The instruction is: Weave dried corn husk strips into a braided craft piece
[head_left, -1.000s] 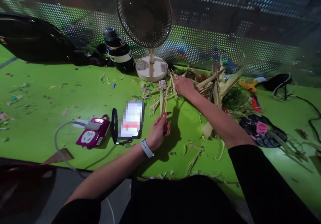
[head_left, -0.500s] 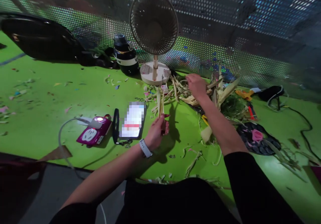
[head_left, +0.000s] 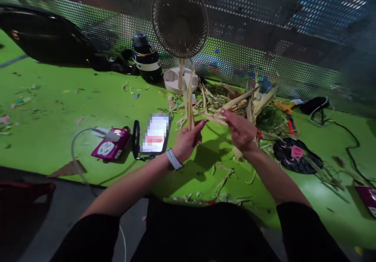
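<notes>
My left hand (head_left: 187, 143) is closed around the lower ends of pale dry corn husk strips (head_left: 189, 105), which stand upright above the fist. To its right, my right hand (head_left: 242, 133) pinches another dry husk strip (head_left: 216, 118) whose free end points at my left hand. Whether that end touches the left fingers I cannot tell. Just behind my right hand spreads a pile of dry corn husks (head_left: 235, 104), with broad curled pieces (head_left: 264, 102) standing up at its right side.
Left of my hands lie a lit phone (head_left: 155, 134), a black ring stand (head_left: 136, 140) and a purple power strip (head_left: 111, 146) with a cable. A fan (head_left: 179, 21) and a dark bottle (head_left: 147, 60) stand behind. A black tray (head_left: 280, 156) with pink scraps, green fibres (head_left: 272, 123) and red-handled pliers (head_left: 291, 125) are at right.
My right hand has come from the husk pile toward me and now holds a husk strip near my left hand. The left hand has risen slightly with its strips.
</notes>
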The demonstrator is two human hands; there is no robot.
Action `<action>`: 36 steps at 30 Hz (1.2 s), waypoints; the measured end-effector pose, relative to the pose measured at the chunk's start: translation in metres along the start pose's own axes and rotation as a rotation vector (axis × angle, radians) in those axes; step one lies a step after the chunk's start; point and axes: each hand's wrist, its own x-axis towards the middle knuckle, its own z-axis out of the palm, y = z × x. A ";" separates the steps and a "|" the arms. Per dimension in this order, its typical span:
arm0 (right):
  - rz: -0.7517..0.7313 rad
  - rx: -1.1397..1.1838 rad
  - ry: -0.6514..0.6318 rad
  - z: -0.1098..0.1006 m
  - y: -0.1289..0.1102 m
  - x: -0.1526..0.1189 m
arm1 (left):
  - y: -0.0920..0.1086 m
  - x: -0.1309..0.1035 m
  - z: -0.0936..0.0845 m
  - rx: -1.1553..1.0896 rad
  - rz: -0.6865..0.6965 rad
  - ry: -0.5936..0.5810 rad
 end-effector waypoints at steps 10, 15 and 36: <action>0.502 0.124 0.044 0.004 -0.021 -0.012 | 0.003 0.009 0.013 -0.004 0.094 -0.015; 0.643 0.184 -0.285 0.000 -0.010 -0.005 | -0.005 0.022 0.004 0.224 0.190 -0.101; 1.063 0.711 -0.350 0.006 -0.009 0.003 | -0.006 0.036 0.001 0.172 -0.026 -0.124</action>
